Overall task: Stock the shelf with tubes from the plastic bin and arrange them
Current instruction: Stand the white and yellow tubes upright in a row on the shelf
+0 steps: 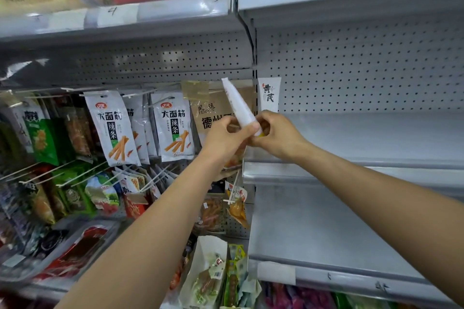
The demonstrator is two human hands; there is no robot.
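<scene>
At the left end of the grey metal shelf (364, 138), two white tubes are in view. The first, the held tube (238, 105), is in the air just in front of the shelf's left edge. Its long axis is tilted, with the flat crimped end up and to the left and the yellow cap end down and to the right. The left hand (227, 139) wraps thumb and fingers round the lower body of the held tube. The right hand (281, 133) has curled fingers at the cap end, apparently pinching it, though the cap is mostly hidden. The second, the standing tube (269, 94), is upright on the shelf against the pegboard back (364, 65), crimped end up, black characters facing out, just behind the right hand. Left of the shelf, two front-facing white spicy-strip packets (113, 128) hang on hooks with more behind them, and one brown packet (213, 113) hangs behind the held tube.
</scene>
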